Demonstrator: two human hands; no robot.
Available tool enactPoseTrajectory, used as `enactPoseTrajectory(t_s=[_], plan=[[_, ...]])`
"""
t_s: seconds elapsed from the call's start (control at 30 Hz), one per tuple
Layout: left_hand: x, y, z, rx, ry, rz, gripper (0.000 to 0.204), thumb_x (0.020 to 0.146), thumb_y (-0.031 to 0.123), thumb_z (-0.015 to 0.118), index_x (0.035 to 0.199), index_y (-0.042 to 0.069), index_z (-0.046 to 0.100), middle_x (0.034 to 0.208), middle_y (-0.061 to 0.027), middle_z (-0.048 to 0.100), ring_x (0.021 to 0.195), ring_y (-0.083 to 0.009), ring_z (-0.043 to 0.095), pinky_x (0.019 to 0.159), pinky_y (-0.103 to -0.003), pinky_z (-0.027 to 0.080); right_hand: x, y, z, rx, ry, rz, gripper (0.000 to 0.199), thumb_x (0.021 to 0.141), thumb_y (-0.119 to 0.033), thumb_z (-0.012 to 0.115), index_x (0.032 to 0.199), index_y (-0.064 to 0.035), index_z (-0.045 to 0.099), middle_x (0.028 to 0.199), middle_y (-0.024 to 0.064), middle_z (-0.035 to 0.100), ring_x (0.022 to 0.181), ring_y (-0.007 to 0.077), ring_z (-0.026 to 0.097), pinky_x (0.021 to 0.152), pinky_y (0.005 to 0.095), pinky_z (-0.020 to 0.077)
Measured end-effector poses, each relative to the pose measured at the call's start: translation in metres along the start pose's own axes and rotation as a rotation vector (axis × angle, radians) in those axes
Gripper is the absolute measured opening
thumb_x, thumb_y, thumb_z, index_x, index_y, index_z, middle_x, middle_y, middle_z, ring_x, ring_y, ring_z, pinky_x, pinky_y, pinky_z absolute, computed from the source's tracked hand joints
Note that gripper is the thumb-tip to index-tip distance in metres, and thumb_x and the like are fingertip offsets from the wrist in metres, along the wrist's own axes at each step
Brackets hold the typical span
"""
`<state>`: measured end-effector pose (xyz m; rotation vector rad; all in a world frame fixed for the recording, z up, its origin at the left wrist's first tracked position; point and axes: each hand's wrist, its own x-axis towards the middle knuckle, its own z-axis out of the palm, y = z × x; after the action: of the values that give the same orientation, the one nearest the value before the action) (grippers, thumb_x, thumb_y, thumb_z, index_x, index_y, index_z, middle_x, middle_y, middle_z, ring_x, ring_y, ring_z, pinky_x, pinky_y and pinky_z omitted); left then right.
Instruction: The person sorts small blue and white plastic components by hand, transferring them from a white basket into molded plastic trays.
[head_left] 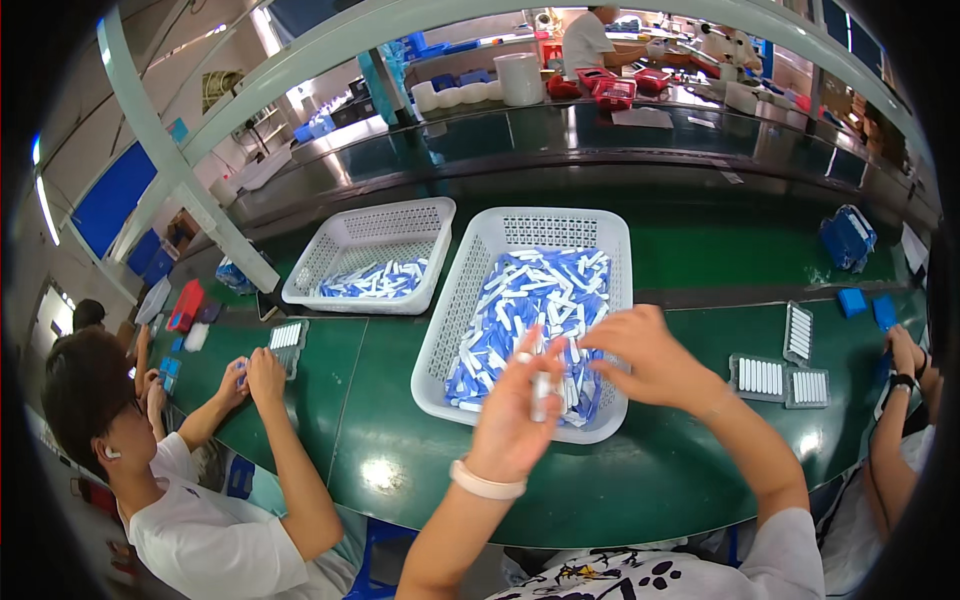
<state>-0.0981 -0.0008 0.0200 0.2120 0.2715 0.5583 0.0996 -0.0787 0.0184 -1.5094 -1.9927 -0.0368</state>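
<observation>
A white perforated basket (470, 290) stands in front of me, filled with several small blue and white plastic pieces (540, 300). My left hand (520, 405), with a pale band on the wrist, is raised over the basket's near edge and closed around a small white cylindrical part (541, 388). My right hand (640, 350) hovers over the basket's right side, fingers curled and reaching toward the left hand; whether it grips anything is hidden.
A second white basket (370, 250) with fewer pieces lies to the left. Small trays of white parts (780, 378) sit to the right. A person at lower left handles a tray (287, 338); another person's hand (905, 350) is at right. A green belt (600, 480) spans the bench.
</observation>
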Motion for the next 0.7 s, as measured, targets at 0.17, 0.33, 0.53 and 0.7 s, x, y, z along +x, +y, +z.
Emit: enactPoseTrajectory(t_s=[0.17,0.33,0.53,0.7], plan=[[-0.026,0.059,-0.008,0.369,0.182,0.784,0.030,0.098,0.018,0.047,0.126,0.006,0.047,0.071,0.0045,0.042,0.053,-0.0036,0.031,0.043,-0.017,0.026,0.093,-0.020,0.120,0.109,-0.450,0.008,0.052,0.078,-0.037,0.069,0.120,-0.0090,0.055,0.117,0.0150,0.055,0.112,0.0337,0.049,0.091,0.0516,0.0363],[-0.063,0.083,-0.022,0.355,0.295,0.819,0.029,0.097,0.019,0.047,0.122,0.005,0.050,0.069,0.0036,0.037,0.052,-0.0047,0.029,0.043,-0.020,0.023,0.115,-0.048,0.163,-0.159,-0.441,0.131,0.067,0.069,-0.037,0.072,0.125,-0.0100,0.049,0.124,0.0157,0.049,0.117,0.0373,0.043,0.092,0.0570,0.0349],[-0.040,0.085,-0.027,0.352,0.253,0.774,0.018,0.095,0.017,0.052,0.109,0.006,0.052,0.063,0.0037,0.036,0.049,-0.0048,0.028,0.042,-0.021,0.021,0.116,-0.008,0.127,-0.175,-0.629,0.183,0.062,0.066,-0.026,0.073,0.122,-0.0138,0.049,0.127,0.0145,0.047,0.119,0.0365,0.043,0.092,0.0576,0.0371],[-0.008,0.099,-0.017,0.232,0.243,0.752,0.014,0.093,0.016,0.055,0.103,0.006,0.052,0.064,0.0030,0.040,0.050,-0.0055,0.032,0.042,-0.021,0.026,0.113,-0.016,0.135,-0.107,-0.493,0.174,0.055,0.064,-0.012,0.071,0.115,-0.0104,0.051,0.115,0.0147,0.052,0.107,0.0380,0.049,0.085,0.0512,0.0445]])
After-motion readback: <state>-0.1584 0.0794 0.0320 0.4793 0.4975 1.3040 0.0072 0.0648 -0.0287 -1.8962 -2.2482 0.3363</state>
